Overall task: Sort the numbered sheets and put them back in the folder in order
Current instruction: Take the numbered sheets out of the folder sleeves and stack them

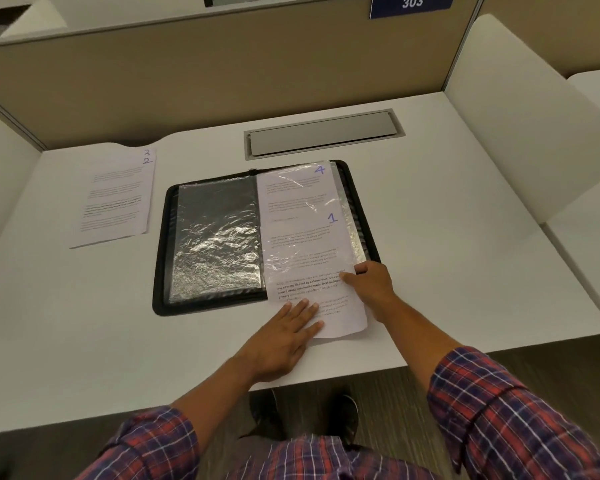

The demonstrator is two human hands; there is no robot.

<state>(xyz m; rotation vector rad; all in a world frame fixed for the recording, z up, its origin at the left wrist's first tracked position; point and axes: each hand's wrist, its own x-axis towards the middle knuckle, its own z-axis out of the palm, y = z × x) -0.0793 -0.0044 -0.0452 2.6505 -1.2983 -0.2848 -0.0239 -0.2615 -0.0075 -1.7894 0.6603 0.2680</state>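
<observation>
Now I see the left hand (284,336) flat on sheet 1 (309,265), right hand (373,285) pinching its right edge, sheet half inside the open folder (215,237) at the table (465,254) middle, sheet 2 (115,199) far-left corner

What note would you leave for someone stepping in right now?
Left hand: flat on the lower end of sheet 1.
Right hand: pinches its right edge.
Sheet 1 is partway in the right sleeve of the open folder, with sheet 4.
Loose stack, marked 2 on top, lies left of the folder.
Done: nothing visibly filed in order.
Left: order the sheets, sleeve them.
</observation>
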